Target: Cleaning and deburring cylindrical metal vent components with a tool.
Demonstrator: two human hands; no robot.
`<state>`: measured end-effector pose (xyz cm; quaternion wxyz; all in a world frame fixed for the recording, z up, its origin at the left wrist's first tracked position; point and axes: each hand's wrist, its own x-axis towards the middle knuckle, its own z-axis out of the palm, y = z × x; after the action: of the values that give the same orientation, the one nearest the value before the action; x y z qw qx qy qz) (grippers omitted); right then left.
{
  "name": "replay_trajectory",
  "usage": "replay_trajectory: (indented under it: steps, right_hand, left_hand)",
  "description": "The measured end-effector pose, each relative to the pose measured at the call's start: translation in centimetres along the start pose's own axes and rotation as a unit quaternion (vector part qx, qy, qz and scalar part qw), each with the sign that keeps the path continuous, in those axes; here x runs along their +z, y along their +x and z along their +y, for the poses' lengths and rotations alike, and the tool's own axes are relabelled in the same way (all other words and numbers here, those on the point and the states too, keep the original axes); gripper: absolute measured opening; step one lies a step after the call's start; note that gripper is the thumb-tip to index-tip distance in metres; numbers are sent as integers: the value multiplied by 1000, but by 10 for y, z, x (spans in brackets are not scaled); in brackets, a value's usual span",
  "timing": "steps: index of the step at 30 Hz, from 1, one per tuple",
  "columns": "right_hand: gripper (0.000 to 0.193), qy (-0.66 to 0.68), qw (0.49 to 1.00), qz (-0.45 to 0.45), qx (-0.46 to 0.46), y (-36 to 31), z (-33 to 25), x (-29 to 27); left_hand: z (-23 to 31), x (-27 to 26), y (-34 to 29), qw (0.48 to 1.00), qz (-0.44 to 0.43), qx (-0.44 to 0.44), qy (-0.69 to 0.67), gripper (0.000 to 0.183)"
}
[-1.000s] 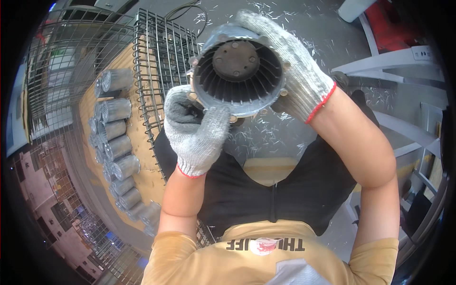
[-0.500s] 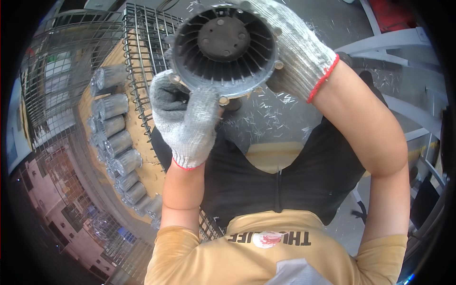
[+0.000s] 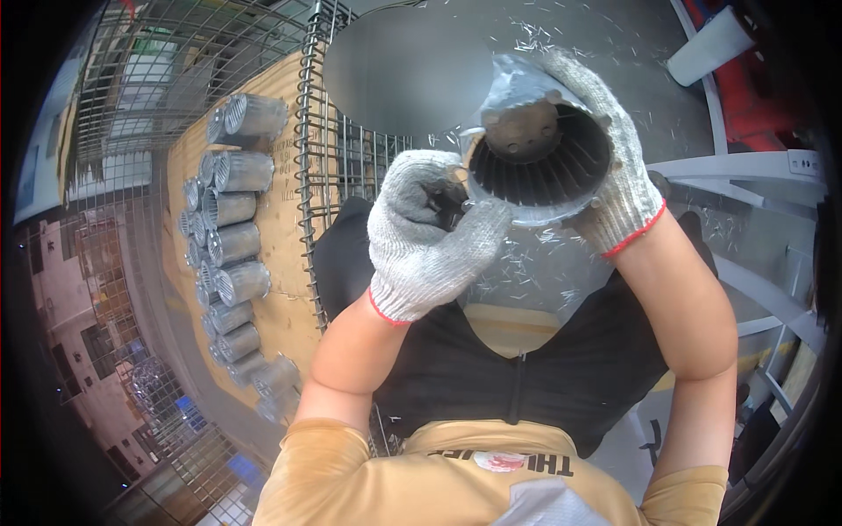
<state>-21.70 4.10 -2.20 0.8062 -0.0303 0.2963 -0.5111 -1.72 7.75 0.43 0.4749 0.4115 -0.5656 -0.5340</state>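
Note:
A round metal housing (image 3: 545, 180), with dark fins fanning round a central hub inside, is held up in front of me, its open end tilted toward me. My right hand (image 3: 619, 145), in a grey-white knit glove with a red cuff, wraps round its right side. My left hand (image 3: 430, 245), gloved the same way, has its fingers curled, with thumb and fingertips closed at the housing's lower left rim. Whatever lies inside that curl is in shadow. A blurred grey oval hides the area left of the housing's top.
At left, several similar finned metal cylinders (image 3: 241, 173) lie in rows on brown cardboard (image 3: 289, 250) inside a wire mesh cage (image 3: 309, 149). Thin metal slivers (image 3: 537, 35) litter the grey floor. Pale curved metal bars (image 3: 741, 169) stand at right, near a white cylinder (image 3: 712, 46).
Both hands have carried the housing right and somewhat lower, and it has tilted. My left hand has shifted along at its rim. The view has turned, showing more of the cage.

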Motion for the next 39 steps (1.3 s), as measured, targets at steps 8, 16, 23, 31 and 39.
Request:
replay_trajectory:
  steps: [8,16,23,31,39]
  right_hand:
    - [84,5,970,-8,-241,-15,-48,11]
    - [108,40,952,-299,-52,-45,-79,-6]
    - [86,-27,983,-93,-154,-48,-67,-2]
    - [105,-8,982,-82,-170,-47,-66,-4]
    - [93,37,980,-117,-156,-47,-63,0]
  left_hand:
    - [8,-18,30,844,-187,-94,-494,88]
    - [3,-28,18,949,-129,61,281,76]
    - [-1,-7,11,946,-145,-174,-233,79]
    - [25,-4,24,936,-247,-239,75,90]
    - [-6,7,14,963,-126,-17,238,82]
